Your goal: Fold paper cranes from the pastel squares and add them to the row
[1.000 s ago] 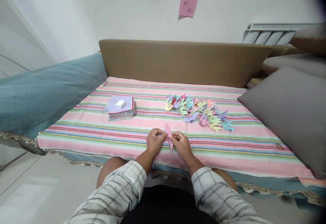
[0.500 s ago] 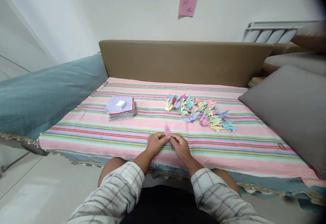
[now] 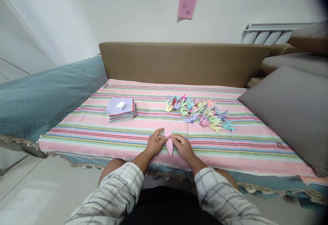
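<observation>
A pink folded origami paper (image 3: 169,147), long and pointed at its lower end, is held upright between my two hands near the front of the striped cloth. My left hand (image 3: 155,143) pinches its left edge with the thumb, index finger raised a little apart. From the other side my right hand (image 3: 182,145) pinches the right edge between thumb and fingertips. Beyond the hands, to the right, lies a cluster of many-coloured paper cranes (image 3: 204,120). On the left sits a stack of coloured paper sheets (image 3: 122,116) with a small white block (image 3: 121,106) on top.
The striped cloth (image 3: 84,129) covers a sofa seat with a brown backrest (image 3: 179,62) behind. A grey pillow (image 3: 289,109) borders the right side, and a teal armrest (image 3: 58,92) the left. A small brown ring-like item (image 3: 280,145) lies near the pillow.
The pink paper has been opened out from a narrow folded shape, and its long lower point now shows. My hands have moved slightly apart, with the left index finger lifted.
</observation>
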Action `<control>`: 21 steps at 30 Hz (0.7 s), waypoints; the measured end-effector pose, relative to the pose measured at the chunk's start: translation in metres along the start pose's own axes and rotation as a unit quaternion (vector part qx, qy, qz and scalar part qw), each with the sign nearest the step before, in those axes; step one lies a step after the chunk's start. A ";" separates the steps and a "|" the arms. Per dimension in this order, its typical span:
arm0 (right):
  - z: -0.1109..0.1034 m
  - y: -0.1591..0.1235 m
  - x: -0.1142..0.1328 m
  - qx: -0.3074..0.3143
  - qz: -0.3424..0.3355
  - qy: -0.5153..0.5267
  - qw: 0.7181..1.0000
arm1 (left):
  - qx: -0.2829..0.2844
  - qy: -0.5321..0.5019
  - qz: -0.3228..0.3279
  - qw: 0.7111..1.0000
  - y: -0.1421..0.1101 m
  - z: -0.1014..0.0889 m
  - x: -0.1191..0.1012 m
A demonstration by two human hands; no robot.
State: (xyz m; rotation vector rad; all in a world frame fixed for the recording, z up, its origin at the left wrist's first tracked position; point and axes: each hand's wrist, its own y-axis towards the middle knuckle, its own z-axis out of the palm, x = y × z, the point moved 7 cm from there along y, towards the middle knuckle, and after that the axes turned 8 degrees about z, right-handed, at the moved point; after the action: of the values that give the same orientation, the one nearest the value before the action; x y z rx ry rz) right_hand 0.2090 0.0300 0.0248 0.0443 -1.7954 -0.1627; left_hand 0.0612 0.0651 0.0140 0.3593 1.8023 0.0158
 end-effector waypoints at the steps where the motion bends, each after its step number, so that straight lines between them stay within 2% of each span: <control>1: 0.000 0.001 0.000 0.003 0.000 -0.021 1.000 | -0.003 0.029 0.011 1.000 -0.001 -0.001 -0.003; 5: 0.006 0.002 0.005 0.016 -0.031 -0.138 0.990 | 0.012 0.172 0.039 0.984 -0.006 0.001 -0.012; 10: 0.010 -0.002 0.006 0.015 -0.072 -0.260 0.963 | 0.042 0.342 0.104 0.933 -0.011 0.007 -0.020; 13: 0.006 -0.005 0.005 0.009 -0.091 -0.285 0.954 | 0.040 0.362 0.169 0.916 -0.014 0.008 -0.025; 16: 0.004 -0.008 0.003 0.030 -0.112 -0.271 0.956 | 0.047 0.359 0.220 0.906 -0.018 0.009 -0.028; 21: 0.001 -0.011 0.000 0.051 -0.121 -0.264 0.956 | 0.094 0.363 0.255 0.891 -0.027 0.012 -0.030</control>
State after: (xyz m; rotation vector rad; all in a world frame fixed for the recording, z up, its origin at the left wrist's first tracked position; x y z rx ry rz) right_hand 0.2070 0.0194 0.0230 0.3224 -2.3297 -0.2763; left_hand 0.0724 0.0293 0.0342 1.0720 2.3954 0.3927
